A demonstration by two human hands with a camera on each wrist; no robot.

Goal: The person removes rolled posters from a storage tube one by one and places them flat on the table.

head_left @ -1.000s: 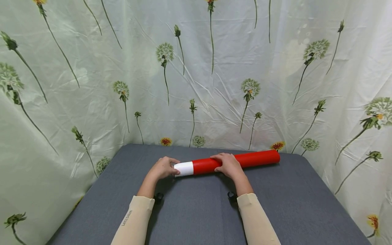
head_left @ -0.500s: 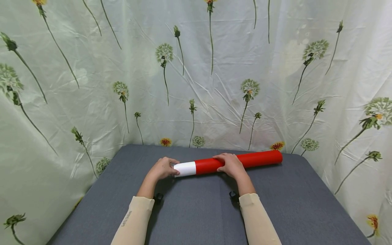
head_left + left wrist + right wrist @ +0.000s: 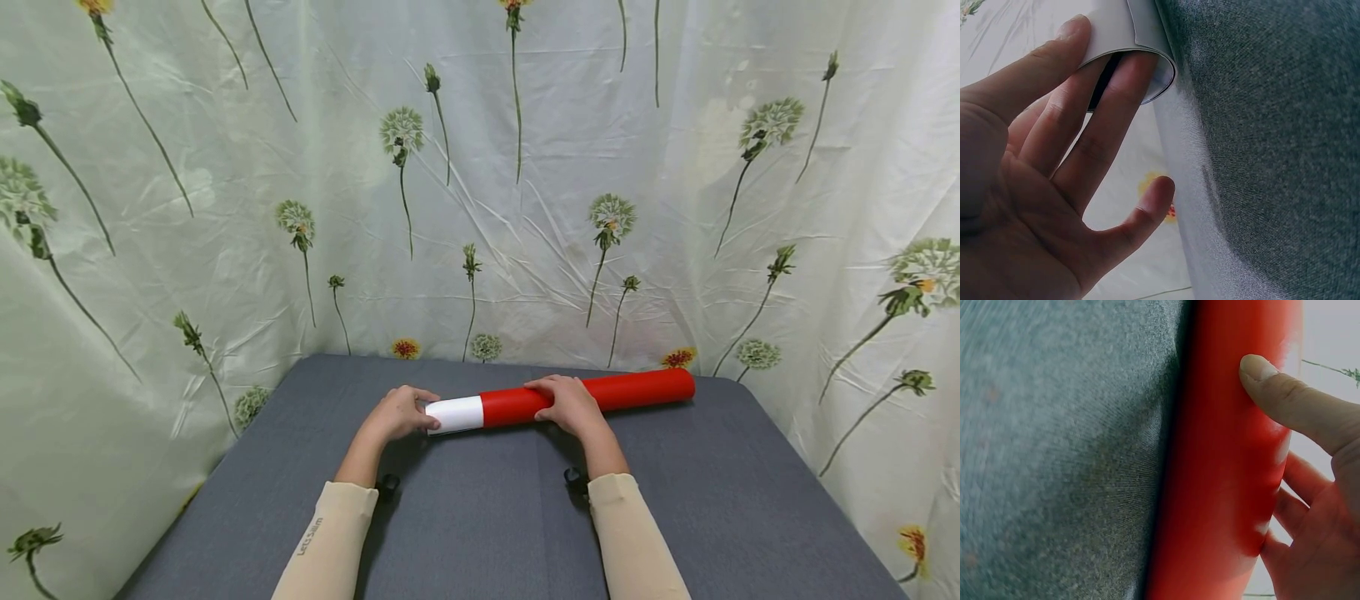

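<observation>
A long red tube [image 3: 641, 389] lies across the far part of the grey table, its right end slightly farther back. From its left end sticks out a white roll [image 3: 459, 413], a hollow curled sheet. My left hand [image 3: 397, 414] pinches the roll's open end; in the left wrist view the thumb presses the outside of the white roll [image 3: 1116, 28] while two fingers reach inside the opening. Around the red tube's middle my right hand [image 3: 570, 404] grips, thumb on the near side of the red tube [image 3: 1210, 456] and fingers behind, their tips hidden.
The grey cloth-covered table [image 3: 480, 517] extends toward me and to both sides. Close behind it hangs a pale curtain [image 3: 525, 275] printed with dandelions and flowers.
My right hand has slid the red tube a little to the right, so more of the white roll shows. The left hand has stayed at the roll's end.
</observation>
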